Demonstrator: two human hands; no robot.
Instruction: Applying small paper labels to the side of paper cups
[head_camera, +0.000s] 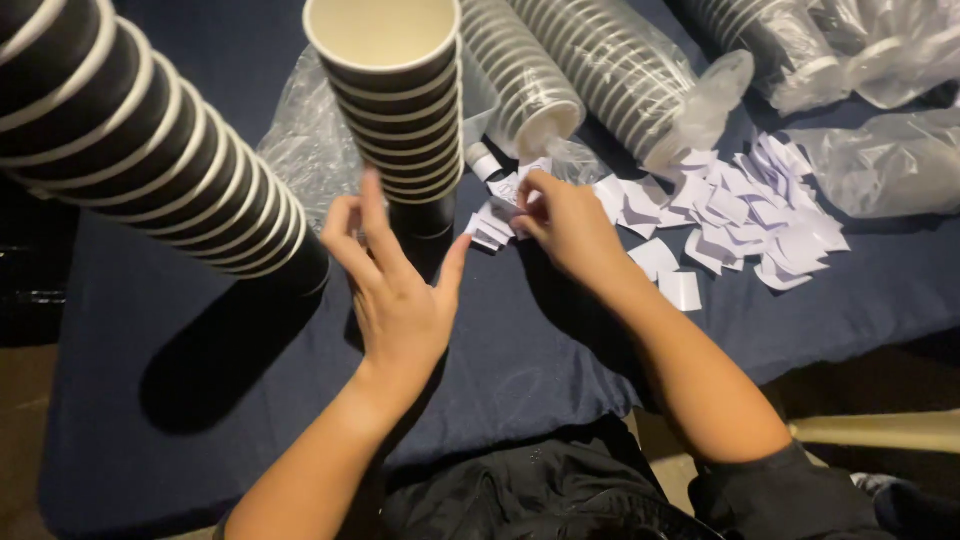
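A person's right hand (568, 225) is reaching into a scatter of small white paper slips (735, 215) on a dark blue cloth-covered table (520, 370), its fingertips closing on a slip (533, 170) at the near edge of the pile — whether it is fully pinched cannot be told, since the fingers hide the contact. The left hand (395, 285) is hovering with fingers spread, holding nothing, just in front of an upright stack of dark paper cups (395, 110) with white rims and a pale inside. A second, taller cup stack (150, 150) is leaning across the view well to the left of that open hand, while sleeved stacks in clear plastic (600, 70) are lying beyond the slips. The slips are looking thin, flat and loosely overlapped — a likely risk is that two lift together, or that a brush of the spread hand tips the narrow cup stack just beyond its fingertips.
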